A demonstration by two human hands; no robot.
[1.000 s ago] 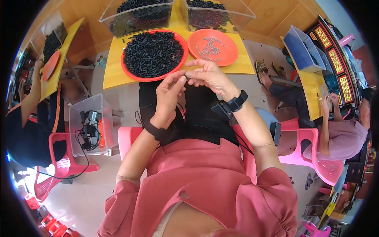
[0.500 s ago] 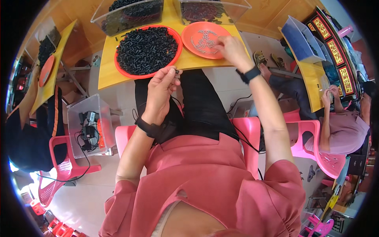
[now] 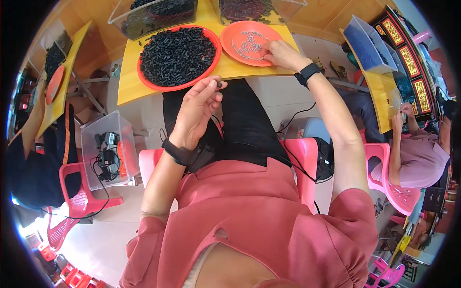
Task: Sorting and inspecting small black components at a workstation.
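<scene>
My left hand [image 3: 200, 103] is closed in a pinch on a small black plastic piece [image 3: 219, 85], just off the near edge of the table. Beyond it a red round tray [image 3: 217, 39] is heaped with small black pieces [image 3: 177, 56] of the same look. My right hand [image 3: 284, 54] reaches over an orange-red plate [image 3: 229, 32] holding scattered small silvery metal pins [image 3: 249, 45]. Its fingers are bent down together at the plate's right side; whatever lies between the fingertips is too small to make out.
Two clear plastic bins [image 3: 158, 21] of dark parts stand at the back of the yellow table [image 3: 128, 91]. A clear box [image 3: 85, 158] with cables sits on the floor at left. Other people [image 3: 422, 156] sit at tables on both sides, on pink chairs [image 3: 390, 180].
My right hand has shifted slightly right and lower over the plate, its fingers at the pins. The left hand keeps its pinch on the black piece. The whole view has moved a little.
</scene>
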